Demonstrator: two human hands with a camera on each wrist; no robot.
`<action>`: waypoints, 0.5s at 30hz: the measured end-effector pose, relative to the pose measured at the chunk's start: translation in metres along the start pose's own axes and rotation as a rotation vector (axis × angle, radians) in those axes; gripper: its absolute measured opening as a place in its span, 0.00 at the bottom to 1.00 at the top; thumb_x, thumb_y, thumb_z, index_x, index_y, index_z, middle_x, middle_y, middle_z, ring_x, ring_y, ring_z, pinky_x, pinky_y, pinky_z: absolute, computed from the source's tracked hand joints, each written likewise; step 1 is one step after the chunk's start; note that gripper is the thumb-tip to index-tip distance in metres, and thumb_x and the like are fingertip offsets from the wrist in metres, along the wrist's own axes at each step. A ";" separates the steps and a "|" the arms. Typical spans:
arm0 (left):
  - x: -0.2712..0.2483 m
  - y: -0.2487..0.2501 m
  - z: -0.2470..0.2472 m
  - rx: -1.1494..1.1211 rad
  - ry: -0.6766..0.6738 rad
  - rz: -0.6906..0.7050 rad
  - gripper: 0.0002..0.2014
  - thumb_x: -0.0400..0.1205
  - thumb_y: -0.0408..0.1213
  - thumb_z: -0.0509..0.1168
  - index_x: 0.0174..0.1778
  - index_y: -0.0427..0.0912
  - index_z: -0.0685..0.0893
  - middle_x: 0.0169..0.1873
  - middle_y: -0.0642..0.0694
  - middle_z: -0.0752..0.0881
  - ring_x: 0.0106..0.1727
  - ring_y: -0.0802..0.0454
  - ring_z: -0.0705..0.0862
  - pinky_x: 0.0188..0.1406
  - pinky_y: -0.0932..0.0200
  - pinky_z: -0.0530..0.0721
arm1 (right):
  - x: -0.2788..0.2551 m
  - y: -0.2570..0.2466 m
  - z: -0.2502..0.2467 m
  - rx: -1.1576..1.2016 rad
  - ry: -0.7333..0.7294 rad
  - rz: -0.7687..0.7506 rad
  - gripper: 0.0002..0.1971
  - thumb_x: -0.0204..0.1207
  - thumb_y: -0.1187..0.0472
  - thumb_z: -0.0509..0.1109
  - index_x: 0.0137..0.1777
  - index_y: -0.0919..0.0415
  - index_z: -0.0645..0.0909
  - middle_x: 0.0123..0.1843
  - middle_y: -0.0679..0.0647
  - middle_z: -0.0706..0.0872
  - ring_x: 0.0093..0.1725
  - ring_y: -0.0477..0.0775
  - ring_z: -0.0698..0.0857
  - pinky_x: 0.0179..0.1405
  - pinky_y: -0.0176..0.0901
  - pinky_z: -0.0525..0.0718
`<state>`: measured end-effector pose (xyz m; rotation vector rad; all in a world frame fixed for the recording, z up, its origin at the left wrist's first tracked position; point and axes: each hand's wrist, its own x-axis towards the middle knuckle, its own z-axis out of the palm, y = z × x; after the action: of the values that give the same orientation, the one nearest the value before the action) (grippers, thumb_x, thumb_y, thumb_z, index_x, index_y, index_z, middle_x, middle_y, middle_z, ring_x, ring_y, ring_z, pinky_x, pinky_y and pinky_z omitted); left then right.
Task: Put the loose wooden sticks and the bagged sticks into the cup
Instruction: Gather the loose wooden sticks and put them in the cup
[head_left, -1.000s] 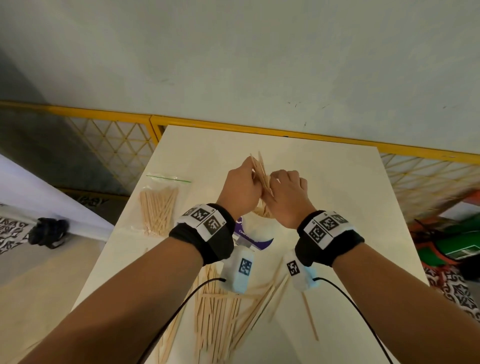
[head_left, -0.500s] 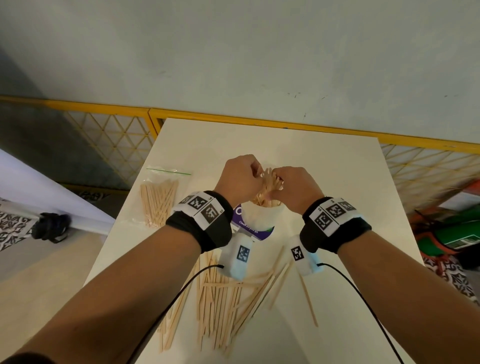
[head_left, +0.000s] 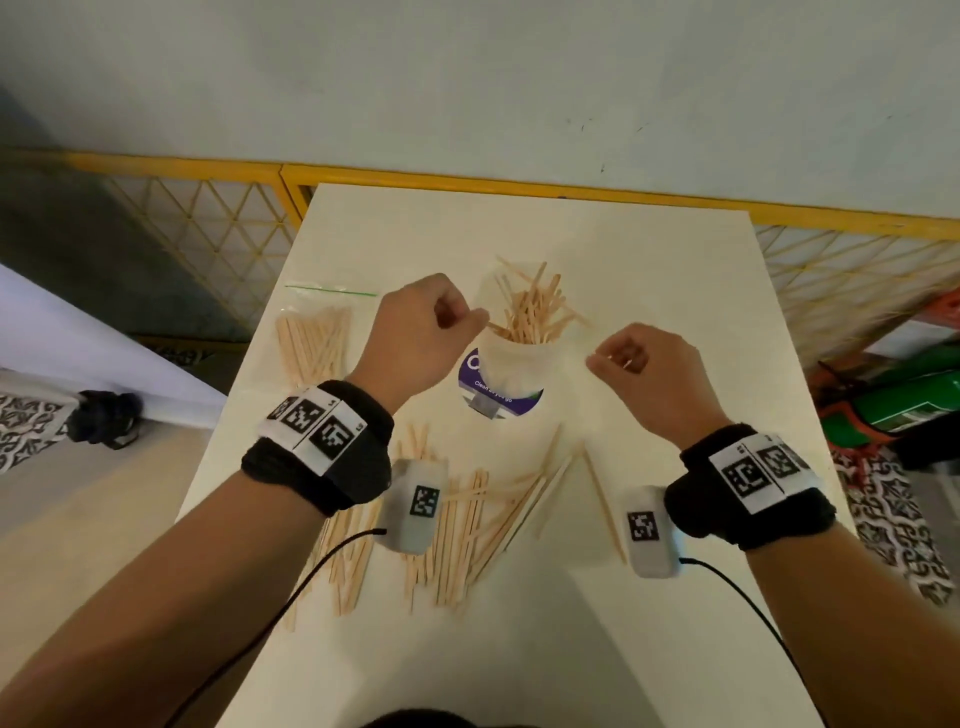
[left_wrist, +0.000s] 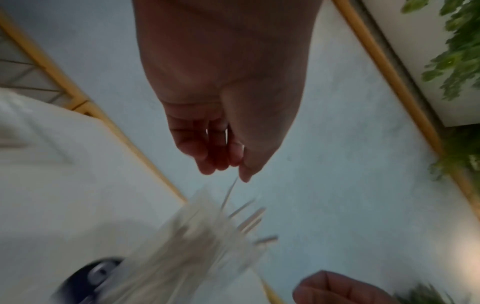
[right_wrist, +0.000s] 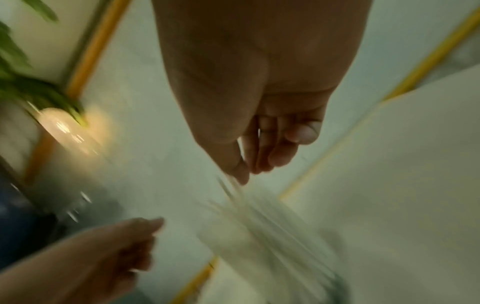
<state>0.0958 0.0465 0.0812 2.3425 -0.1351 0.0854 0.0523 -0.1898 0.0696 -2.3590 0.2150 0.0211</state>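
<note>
The cup (head_left: 501, 376) stands mid-worktop (head_left: 649, 270), a fan of wooden sticks (head_left: 535, 312) poking from it. The left hand (head_left: 415, 338) hovers just left of its rim, the right hand (head_left: 644, 371) just right; both have loosely curled fingers holding nothing. Loose sticks (head_left: 467, 525) lie toward the near edge, the bagged sticks (head_left: 311, 338) by the left edge

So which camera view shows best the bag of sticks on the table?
The head view. The clear bag of wooden sticks lies flat and sharp at the table's left edge, its green seal visible, left of the left hand. Both wrist views are blurred by motion and show only the hands and the sticks in the cup, not the bag.
</note>
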 end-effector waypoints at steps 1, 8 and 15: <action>-0.015 -0.011 0.005 0.032 -0.039 -0.041 0.16 0.78 0.53 0.70 0.36 0.43 0.80 0.28 0.55 0.79 0.30 0.61 0.76 0.27 0.75 0.72 | -0.010 0.017 0.011 -0.038 -0.031 0.088 0.11 0.73 0.50 0.73 0.41 0.59 0.83 0.35 0.48 0.84 0.37 0.50 0.83 0.34 0.32 0.74; -0.108 -0.068 0.046 0.579 -0.659 -0.530 0.51 0.66 0.83 0.36 0.32 0.38 0.86 0.28 0.43 0.87 0.27 0.48 0.84 0.33 0.58 0.82 | -0.043 0.064 0.093 -0.226 -0.268 0.569 0.56 0.55 0.20 0.63 0.72 0.67 0.70 0.69 0.65 0.78 0.66 0.67 0.80 0.60 0.55 0.80; -0.112 -0.061 0.076 0.602 -0.515 -0.585 0.65 0.59 0.87 0.48 0.78 0.33 0.65 0.70 0.33 0.74 0.66 0.36 0.79 0.61 0.47 0.82 | -0.046 0.025 0.121 -0.454 -0.279 0.380 0.58 0.50 0.27 0.74 0.74 0.64 0.61 0.71 0.59 0.67 0.70 0.63 0.70 0.63 0.61 0.76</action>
<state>-0.0065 0.0430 -0.0268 2.8442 0.3790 -0.8757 0.0088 -0.1160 -0.0308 -2.6853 0.5664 0.6378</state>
